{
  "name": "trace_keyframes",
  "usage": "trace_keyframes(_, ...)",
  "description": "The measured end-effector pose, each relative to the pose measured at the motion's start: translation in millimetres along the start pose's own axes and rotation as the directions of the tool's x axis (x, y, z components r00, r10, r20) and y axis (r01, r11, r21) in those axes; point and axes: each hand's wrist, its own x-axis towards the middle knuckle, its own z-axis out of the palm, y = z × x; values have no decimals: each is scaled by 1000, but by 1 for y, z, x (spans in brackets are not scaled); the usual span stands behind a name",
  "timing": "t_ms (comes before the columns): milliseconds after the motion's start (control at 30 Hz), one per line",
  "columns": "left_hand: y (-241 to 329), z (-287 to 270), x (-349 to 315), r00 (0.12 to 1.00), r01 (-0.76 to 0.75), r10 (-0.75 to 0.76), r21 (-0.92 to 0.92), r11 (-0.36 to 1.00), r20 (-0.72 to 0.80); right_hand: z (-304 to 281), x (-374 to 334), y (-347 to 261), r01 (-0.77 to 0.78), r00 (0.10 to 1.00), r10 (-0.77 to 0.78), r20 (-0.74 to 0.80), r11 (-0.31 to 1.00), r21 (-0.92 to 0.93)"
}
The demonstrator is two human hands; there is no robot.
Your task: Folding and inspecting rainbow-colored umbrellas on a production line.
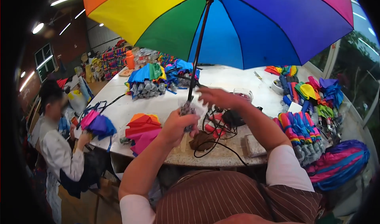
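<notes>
A rainbow umbrella [233,30] stands opened above the table, its dark shaft [200,46] running down toward me. My left hand [179,125] is wrapped round its handle [189,112], which has a clear plastic wrapping. Beside the lower shaft, my right hand [219,98] is raised with its fingers stretched out, holding nothing that I can see. Whether its fingertips touch the shaft I cannot tell. Below the hands lie a tangle of black cable [215,143] and a brown lump [202,141].
A white table [253,77] carries a stack of folded umbrellas [148,79] and a red-pink folded umbrella [144,131]. More umbrellas [301,131] are bundled at right, near a large multicoloured bundle [340,164]. At left, a person [59,141] handles a purple-blue umbrella [97,125]. An orange flask [130,59] stands far back.
</notes>
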Motion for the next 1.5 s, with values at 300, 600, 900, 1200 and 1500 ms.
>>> trace_keyframes(300, -34, 12, -55, 992, 126, -127, 65, 990, 15, -152, 70, -56, 455, 738, 44, -673, 704, 545)
trace_keyframes(600, -48, -4, -87, 987, 154, -149, 122, 981, -53, -176, 75, -76, 496, 825, -25, -564, 509, 703)
trace_keyframes(900, -31, -3, -117, 995, -38, 35, -28, 999, -90, -163, 86, -71, 445, 876, -265, -404, 119, 888)
trace_keyframes(1200, -36, -21, -140, 813, -333, 481, 415, 847, -329, -163, 115, -68, 342, 897, -322, -302, 74, 937)
trace_keyframes(1500, -24, -27, -137, 436, -551, 894, 754, 358, -105, -143, 116, -58, 139, 931, -340, -133, -7, 990)
